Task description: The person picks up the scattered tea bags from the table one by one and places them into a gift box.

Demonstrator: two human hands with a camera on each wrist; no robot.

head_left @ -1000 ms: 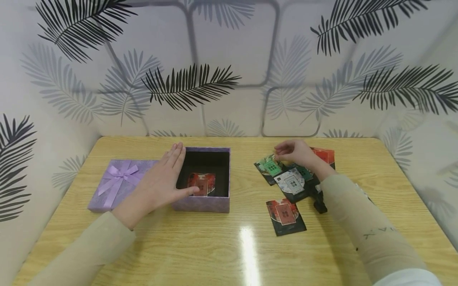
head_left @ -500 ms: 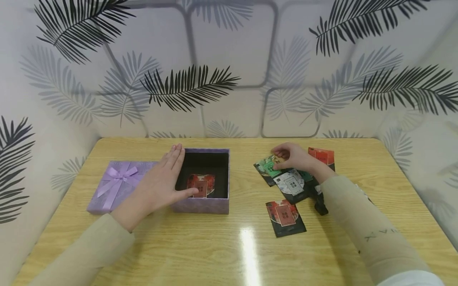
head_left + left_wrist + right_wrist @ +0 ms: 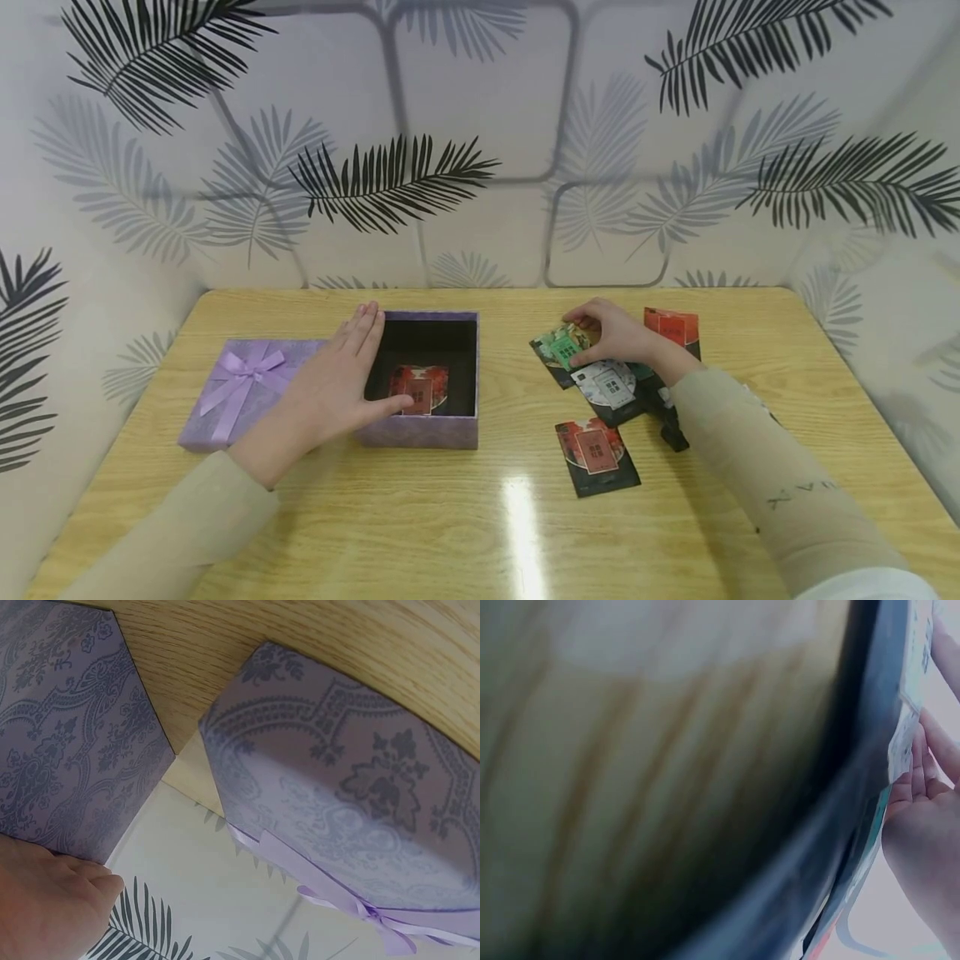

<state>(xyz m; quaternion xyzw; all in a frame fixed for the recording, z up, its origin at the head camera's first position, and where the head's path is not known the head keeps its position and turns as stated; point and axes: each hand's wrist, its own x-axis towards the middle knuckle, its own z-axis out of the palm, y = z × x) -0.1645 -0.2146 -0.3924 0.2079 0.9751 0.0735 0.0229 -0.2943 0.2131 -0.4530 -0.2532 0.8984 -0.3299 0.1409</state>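
My left hand (image 3: 337, 371) lies with straight fingers along the left side of an open purple gift box (image 3: 423, 432), its thumb reaching over the front. Inside the box is a red and black sachet (image 3: 429, 387). In the left wrist view, fingertips touch the patterned box wall (image 3: 67, 742). My right hand (image 3: 618, 333) grips a green sachet (image 3: 562, 343) lying on the table, thumb on its right edge and fingertips at its top. Beneath the hand and wrist lie a white and black sachet (image 3: 611, 387) and other sachets, partly hidden.
A purple lid (image 3: 217, 400) with a ribbon bow stands left of the box. Another red and black sachet (image 3: 597, 458) lies nearer on the wooden table (image 3: 420, 525). One more red sachet (image 3: 675, 325) sits behind the right wrist. A leaf-patterned wall covering (image 3: 480, 92) rises behind the table.
My right hand has shifted slightly left and its thumb has come down onto the green sachet. The left hand and box stay as they were.
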